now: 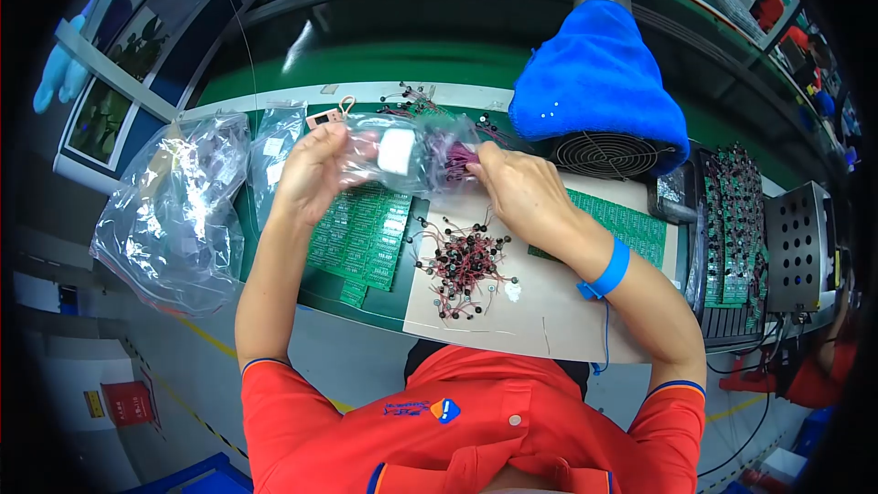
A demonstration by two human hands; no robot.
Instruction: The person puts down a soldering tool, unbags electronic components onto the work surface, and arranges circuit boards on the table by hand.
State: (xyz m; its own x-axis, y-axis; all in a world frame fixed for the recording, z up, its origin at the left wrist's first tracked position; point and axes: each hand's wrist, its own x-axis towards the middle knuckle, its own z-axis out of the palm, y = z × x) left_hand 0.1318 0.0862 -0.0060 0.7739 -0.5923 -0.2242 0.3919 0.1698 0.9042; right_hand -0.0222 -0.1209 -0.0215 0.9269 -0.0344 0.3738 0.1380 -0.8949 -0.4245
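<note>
My left hand (pixel 311 174) is closed on one end of a clear plastic bag (pixel 352 151), which has a white label (pixel 396 152) on it. At the bag's other end, my right hand (pixel 530 194) pinches a bundle of dark red wires (pixel 460 161); whether plastic lies between fingers and wires I cannot tell. A blue strap (pixel 607 272) with a cord circles my right wrist. Below the bag, a loose pile of small black round parts with red wires (pixel 465 265) lies on a beige mat (pixel 430 306). Green circuit board panels (pixel 370 238) lie beside the pile, partly under the bag.
A large clear bag (pixel 174 215) lies at the left. A blue cloth-covered duct with a round grille (pixel 599 82) hangs at the upper right. More panels (pixel 622 224) lie right, near a rack of wired boards (pixel 732 220) and a perforated metal box (pixel 797 247). More wired parts (pixel 416 101) lie behind.
</note>
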